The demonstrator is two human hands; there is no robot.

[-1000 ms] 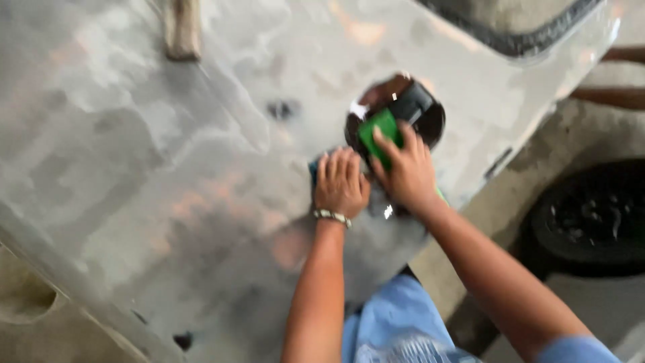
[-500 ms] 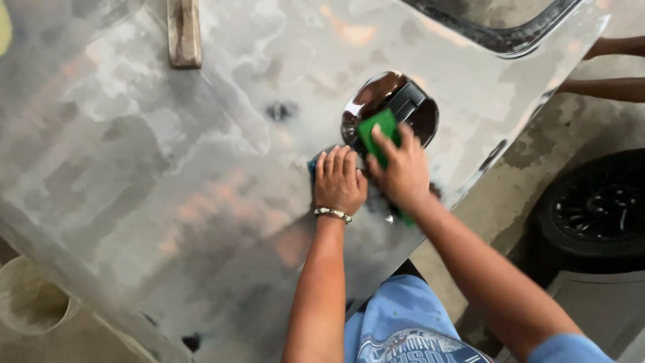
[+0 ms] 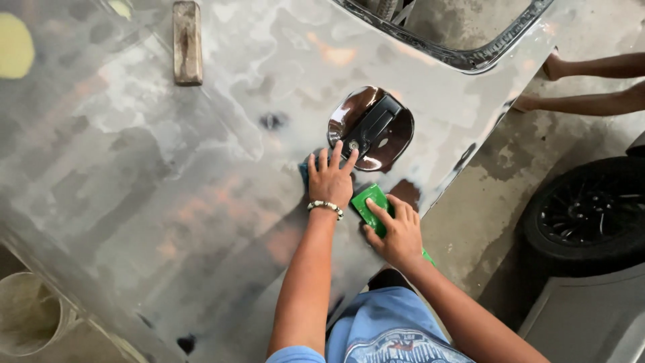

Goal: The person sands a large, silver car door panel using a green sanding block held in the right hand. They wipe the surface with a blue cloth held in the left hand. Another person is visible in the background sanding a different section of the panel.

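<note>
- Head view: left hand [image 3: 330, 180] lay flat, fingers spread, on the bare-metal car panel [image 3: 201, 202], over a bluish pad just below the open fuel-filler recess [image 3: 371, 128].
- Right hand [image 3: 398, 232] was clamped on a green sanding block [image 3: 371, 204], pressed to the panel near its lower edge.
- Step looked like hand-sanding around the recess; the next stroke would call for even pressure and keeping the block flat near the panel edge.
- A wooden block [image 3: 187, 42] lay on the panel, well apart.
- Bucket [image 3: 27, 314] at lower left; contents could not be told.
- A tyre [image 3: 586, 212] stood to the right.
</note>
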